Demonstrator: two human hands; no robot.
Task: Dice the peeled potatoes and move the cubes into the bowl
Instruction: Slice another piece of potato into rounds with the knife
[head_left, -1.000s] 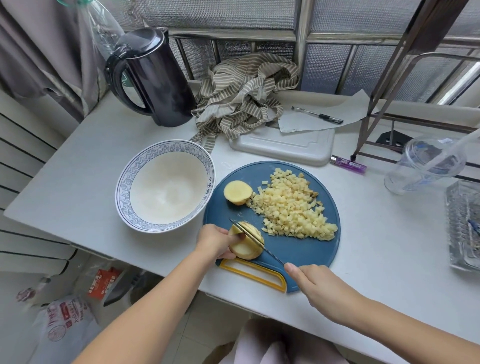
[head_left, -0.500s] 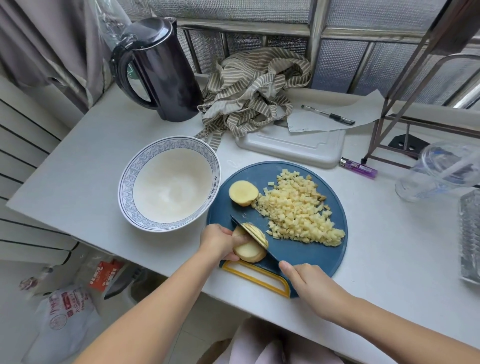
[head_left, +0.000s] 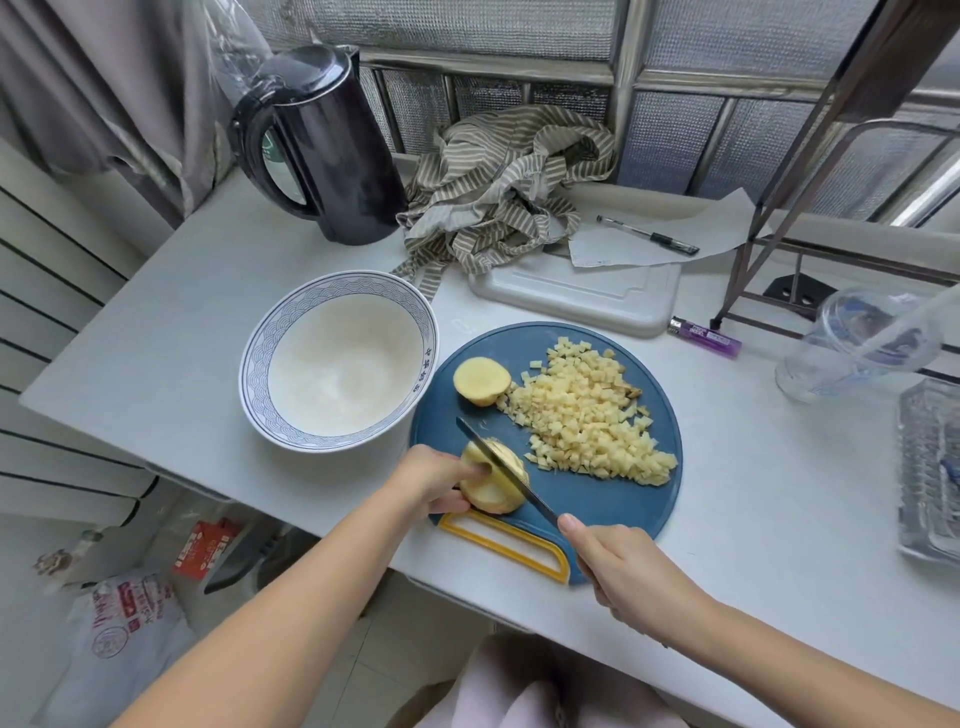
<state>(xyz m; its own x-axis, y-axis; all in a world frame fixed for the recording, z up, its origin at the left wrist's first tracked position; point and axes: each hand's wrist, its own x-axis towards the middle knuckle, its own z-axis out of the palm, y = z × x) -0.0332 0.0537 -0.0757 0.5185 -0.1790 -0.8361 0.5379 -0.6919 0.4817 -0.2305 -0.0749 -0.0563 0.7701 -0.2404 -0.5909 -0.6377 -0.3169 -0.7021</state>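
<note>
Left hand: fingers curled round potato piece, pinning it at near edge of blue cutting board.
Right hand: wrapped tight round knife handle; blade set into potato piece, slices fanned beside it.
Potato half: cut face up, at board's far left.
Cubes: heaped on board, right side.
Bowl: left of board, touching it, no cubes inside.

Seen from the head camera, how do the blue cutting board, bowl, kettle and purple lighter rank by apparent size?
1. blue cutting board
2. bowl and black kettle: too alike to rank, and the kettle stands farther away
3. purple lighter
</note>
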